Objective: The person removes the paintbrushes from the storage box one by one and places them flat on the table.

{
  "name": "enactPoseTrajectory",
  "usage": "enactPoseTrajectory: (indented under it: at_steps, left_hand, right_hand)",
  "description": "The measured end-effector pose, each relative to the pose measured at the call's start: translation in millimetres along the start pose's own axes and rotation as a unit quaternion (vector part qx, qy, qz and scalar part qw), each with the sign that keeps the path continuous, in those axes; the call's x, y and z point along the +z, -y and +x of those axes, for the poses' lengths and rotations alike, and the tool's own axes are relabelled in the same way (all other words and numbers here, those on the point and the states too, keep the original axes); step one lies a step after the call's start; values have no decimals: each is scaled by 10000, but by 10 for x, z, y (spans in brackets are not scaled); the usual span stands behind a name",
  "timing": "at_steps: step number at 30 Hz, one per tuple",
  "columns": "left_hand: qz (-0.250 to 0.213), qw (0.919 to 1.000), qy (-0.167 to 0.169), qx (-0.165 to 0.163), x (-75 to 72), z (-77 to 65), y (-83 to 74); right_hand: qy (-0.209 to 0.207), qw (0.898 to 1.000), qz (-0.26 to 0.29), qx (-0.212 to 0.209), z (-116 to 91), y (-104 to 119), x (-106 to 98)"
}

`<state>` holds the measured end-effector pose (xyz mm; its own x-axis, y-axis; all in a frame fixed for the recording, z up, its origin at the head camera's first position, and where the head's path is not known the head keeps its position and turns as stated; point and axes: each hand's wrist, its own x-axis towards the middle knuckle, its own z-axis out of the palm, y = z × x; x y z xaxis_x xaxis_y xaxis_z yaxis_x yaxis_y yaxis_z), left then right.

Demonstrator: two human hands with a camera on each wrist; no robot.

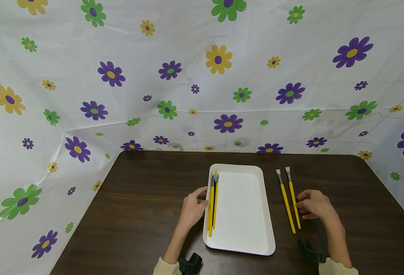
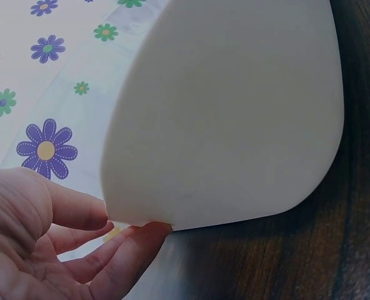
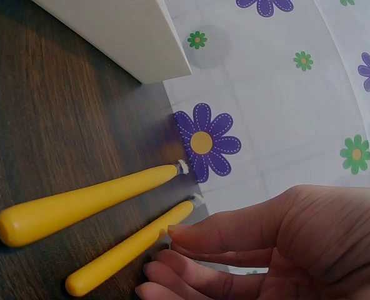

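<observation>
A white tray (image 1: 241, 210) lies on the dark wooden table, with a few yellow-handled paintbrushes (image 1: 210, 214) side by side along its left wall. My left hand (image 1: 192, 208) grips the tray's left edge; in the left wrist view, thumb and fingertips meet the rim of the tray (image 2: 229, 119). Right of the tray lie two more yellow paintbrushes, a left one (image 1: 286, 206) and a right one (image 1: 294, 202), bristles pointing away. My right hand (image 1: 315, 206) is beside the right one, thumb and fingers apart, fingertips close to its handle (image 3: 125, 253). Whether they touch it I cannot tell.
The dark wooden table (image 1: 146, 191) reaches back to a white flower-printed sheet (image 1: 188, 46), which also hangs at both sides. A black strap (image 1: 189, 263) sits at the left wrist and another black strap (image 1: 312, 252) at the right wrist.
</observation>
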<state>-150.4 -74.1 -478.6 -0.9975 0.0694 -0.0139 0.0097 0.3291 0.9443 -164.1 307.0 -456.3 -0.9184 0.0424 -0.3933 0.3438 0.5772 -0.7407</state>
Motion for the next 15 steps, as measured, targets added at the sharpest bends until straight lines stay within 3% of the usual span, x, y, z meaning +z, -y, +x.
enactPoseTrajectory:
  at_steps: [9,15]
  left_hand:
    - [35,10000,-11,21,1,5,7]
    - [27,10000,12,-13,-1,10,10]
  right_hand:
    - [-291,9993,-76,-214,-21,12,-32]
    - [-644,9959,22,-641,-94,123,-60]
